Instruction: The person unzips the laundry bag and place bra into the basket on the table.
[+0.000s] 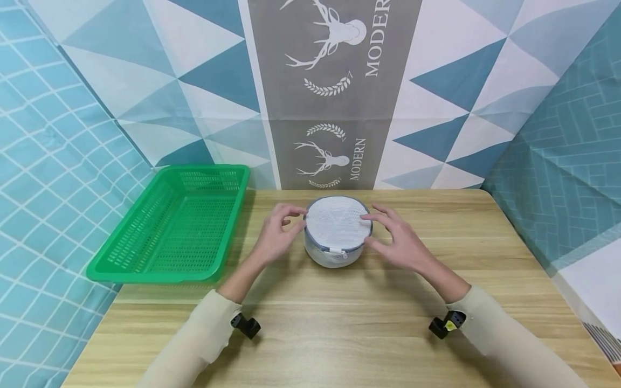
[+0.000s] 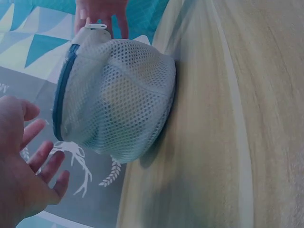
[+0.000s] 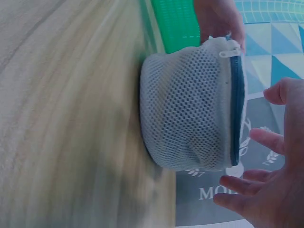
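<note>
A round white mesh laundry bag with a blue-grey zipper edge stands upright on the wooden table, its lid on top. The zipper pull hangs at the near side of the rim. At the bag's left, my left hand has loosely bent fingers by the rim; the left wrist view shows a gap between these fingers and the mesh. My right hand is at the opposite side, its fingers spread beside the rim. Whether its fingertips touch the lid, I cannot tell. Something pale yellowish shows faintly through the mesh.
A green plastic basket with perforated walls stands on the table's left side. Behind the wooden table rises a patterned backdrop with triangles and deer heads. Blue tile-patterned sheeting lines the left side.
</note>
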`<act>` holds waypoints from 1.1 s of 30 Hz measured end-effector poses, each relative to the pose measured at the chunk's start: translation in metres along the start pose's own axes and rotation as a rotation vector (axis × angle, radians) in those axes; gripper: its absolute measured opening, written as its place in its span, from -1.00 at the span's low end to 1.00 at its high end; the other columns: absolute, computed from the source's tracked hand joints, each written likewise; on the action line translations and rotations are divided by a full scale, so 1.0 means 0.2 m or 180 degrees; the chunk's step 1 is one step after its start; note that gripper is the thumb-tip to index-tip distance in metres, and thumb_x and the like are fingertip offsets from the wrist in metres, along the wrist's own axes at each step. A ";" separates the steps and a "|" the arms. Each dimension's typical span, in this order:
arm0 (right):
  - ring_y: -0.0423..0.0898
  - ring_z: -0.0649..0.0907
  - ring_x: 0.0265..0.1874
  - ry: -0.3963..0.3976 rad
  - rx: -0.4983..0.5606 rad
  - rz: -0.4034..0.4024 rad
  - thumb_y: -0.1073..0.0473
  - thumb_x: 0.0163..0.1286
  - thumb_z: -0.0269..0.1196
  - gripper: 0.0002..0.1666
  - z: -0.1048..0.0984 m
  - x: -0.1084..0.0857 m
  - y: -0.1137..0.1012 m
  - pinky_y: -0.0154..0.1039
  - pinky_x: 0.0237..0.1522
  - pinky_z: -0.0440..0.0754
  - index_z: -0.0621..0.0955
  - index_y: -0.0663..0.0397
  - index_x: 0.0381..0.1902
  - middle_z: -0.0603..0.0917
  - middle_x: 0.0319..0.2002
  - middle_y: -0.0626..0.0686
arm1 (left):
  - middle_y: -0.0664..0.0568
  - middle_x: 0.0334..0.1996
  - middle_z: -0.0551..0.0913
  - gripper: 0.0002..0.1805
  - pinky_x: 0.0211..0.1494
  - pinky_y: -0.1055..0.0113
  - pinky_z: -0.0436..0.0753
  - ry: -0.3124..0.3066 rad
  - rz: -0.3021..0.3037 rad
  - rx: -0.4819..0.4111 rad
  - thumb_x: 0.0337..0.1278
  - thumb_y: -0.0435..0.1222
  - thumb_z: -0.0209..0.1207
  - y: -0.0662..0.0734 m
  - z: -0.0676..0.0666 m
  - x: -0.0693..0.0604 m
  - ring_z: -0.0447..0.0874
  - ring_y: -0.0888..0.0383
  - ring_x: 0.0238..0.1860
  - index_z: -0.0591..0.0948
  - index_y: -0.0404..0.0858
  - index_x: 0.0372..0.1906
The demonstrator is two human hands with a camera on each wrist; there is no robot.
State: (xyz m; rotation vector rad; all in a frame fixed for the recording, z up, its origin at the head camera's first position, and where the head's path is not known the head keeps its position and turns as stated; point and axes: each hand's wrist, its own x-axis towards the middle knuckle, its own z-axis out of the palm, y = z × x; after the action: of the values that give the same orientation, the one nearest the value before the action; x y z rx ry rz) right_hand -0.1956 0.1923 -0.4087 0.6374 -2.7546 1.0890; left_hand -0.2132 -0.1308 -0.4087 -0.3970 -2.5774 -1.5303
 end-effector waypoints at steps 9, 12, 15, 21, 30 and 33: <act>0.41 0.64 0.50 0.0363 -0.0250 -0.0514 0.06 0.36 0.54 -0.38 0.02 -0.03 -0.02 0.53 0.39 0.67 0.75 0.03 0.36 0.57 0.56 0.35 | -0.21 0.20 0.78 -0.69 0.58 -0.33 0.55 -0.0071 0.0850 0.0433 0.28 -0.36 0.46 0.03 0.01 -0.04 0.68 -0.23 0.36 0.81 -0.24 0.10; 0.36 0.72 0.41 0.0513 -0.0494 -0.0756 0.02 0.27 0.61 -0.32 0.04 -0.04 -0.04 0.42 0.26 0.79 0.76 0.03 0.34 0.65 0.47 0.33 | -0.16 0.18 0.79 -0.70 0.51 -0.32 0.50 -0.0035 0.1122 0.0633 0.23 -0.29 0.48 0.04 0.02 -0.06 0.64 -0.22 0.33 0.82 -0.20 0.05; 0.34 0.74 0.36 0.0595 -0.0681 -0.0930 -0.01 0.21 0.66 -0.28 0.06 -0.06 -0.07 0.35 0.20 0.84 0.76 0.02 0.32 0.69 0.41 0.30 | -0.13 0.17 0.80 -0.70 0.44 -0.24 0.45 -0.0022 0.1339 0.0797 0.19 -0.24 0.49 0.05 0.03 -0.07 0.63 -0.19 0.30 0.83 -0.18 0.02; 0.16 0.78 0.12 0.0777 -0.1025 -0.1298 -0.02 0.07 0.74 -0.36 0.09 -0.09 -0.10 0.06 -0.04 0.91 0.80 0.06 0.08 0.76 0.13 0.20 | -0.09 0.15 0.80 -0.70 0.35 -0.24 0.48 -0.0086 0.1656 0.0992 0.16 -0.17 0.51 0.05 0.06 -0.09 0.63 -0.16 0.29 0.82 -0.12 -0.01; 0.03 0.71 -0.06 0.0978 -0.1087 -0.1520 -0.01 -0.02 0.80 -0.45 0.14 -0.10 -0.10 -0.13 -0.27 0.82 0.74 0.01 -0.18 0.70 -0.09 0.10 | -0.03 0.18 0.76 -0.68 0.40 -0.31 0.54 -0.0287 0.1743 0.1130 0.15 -0.15 0.52 0.06 0.11 -0.10 0.65 -0.13 0.34 0.81 -0.07 0.01; 0.03 0.70 -0.07 0.1000 -0.1133 -0.1567 0.00 -0.04 0.82 -0.45 0.14 -0.09 -0.11 -0.14 -0.29 0.79 0.73 0.02 -0.22 0.69 -0.10 0.09 | -0.04 0.19 0.76 -0.67 0.48 -0.37 0.53 -0.0314 0.1766 0.1130 0.15 -0.16 0.52 0.06 0.12 -0.09 0.66 -0.14 0.36 0.81 -0.09 0.02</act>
State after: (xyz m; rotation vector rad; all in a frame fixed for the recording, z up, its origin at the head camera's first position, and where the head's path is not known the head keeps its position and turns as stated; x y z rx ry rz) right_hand -0.1680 0.1658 -0.4210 0.9270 -2.2610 0.5230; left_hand -0.1915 -0.1085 -0.4148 -1.0480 -2.4352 -0.8694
